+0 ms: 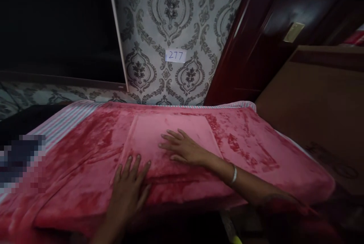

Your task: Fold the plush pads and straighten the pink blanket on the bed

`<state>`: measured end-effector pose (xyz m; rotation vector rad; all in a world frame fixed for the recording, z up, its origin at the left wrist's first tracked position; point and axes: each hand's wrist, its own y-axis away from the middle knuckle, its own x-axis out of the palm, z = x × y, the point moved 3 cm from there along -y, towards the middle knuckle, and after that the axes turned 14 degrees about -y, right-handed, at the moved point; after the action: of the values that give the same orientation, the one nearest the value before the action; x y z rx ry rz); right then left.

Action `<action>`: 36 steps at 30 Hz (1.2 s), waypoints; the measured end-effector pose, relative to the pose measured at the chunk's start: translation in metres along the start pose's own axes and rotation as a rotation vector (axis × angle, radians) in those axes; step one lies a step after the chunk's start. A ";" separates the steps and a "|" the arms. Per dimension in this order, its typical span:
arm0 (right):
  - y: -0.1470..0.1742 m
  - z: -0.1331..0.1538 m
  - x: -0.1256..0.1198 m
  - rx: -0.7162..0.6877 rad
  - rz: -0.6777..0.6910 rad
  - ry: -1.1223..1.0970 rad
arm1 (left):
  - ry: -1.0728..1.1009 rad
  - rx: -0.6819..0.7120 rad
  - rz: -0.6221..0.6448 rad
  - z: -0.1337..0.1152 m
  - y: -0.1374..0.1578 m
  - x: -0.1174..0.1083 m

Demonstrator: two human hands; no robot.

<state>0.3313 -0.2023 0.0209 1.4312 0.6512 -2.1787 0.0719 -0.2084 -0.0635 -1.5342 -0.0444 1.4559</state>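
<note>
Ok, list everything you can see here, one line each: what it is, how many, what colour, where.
Blanket: one, pink-red plush, spread across the bed.
Striped sheet: one, pink and pale stripes, under the blanket's far edge.
Paper label: one, white, reads 277, on the patterned wall.
Wallpaper: grey damask, behind the bed.
Door: one, dark red-brown, right.
Bangle: one, silver, right wrist.
Left hand: flat on the blanket.
Right hand: flat on the blanket.

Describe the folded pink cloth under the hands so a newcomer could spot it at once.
Start at the patterned wall with the "277" label; below it lies a red blanket. In its middle sits the pink cloth, with both the left hand and the right hand flat on it. It is paler and smoother than the blotchy blanket.
</note>
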 end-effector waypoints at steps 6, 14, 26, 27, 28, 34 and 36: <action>0.067 -0.017 0.013 0.127 0.040 -0.071 | 0.321 0.094 0.151 -0.003 -0.088 -0.027; 0.070 -0.026 0.019 0.125 -0.100 -0.096 | 0.686 0.694 0.669 -0.116 -0.246 0.040; 0.075 -0.029 0.021 0.206 -0.088 -0.316 | 0.587 0.836 0.587 -0.134 -0.313 0.170; 0.075 -0.029 0.019 0.210 -0.086 -0.333 | 0.608 0.812 0.613 -0.133 -0.319 0.177; 0.075 -0.029 0.019 0.214 -0.082 -0.346 | 0.623 0.786 0.639 -0.132 -0.323 0.185; 0.076 -0.031 0.016 0.227 -0.073 -0.359 | 0.527 0.625 0.723 -0.129 -0.337 0.216; 0.076 -0.031 0.016 0.228 -0.069 -0.343 | 0.475 0.577 0.667 -0.127 -0.340 0.218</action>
<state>0.3930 -0.2448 -0.0149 1.1067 0.3437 -2.5379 0.4235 0.0248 -0.0322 -1.4075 1.1630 1.3655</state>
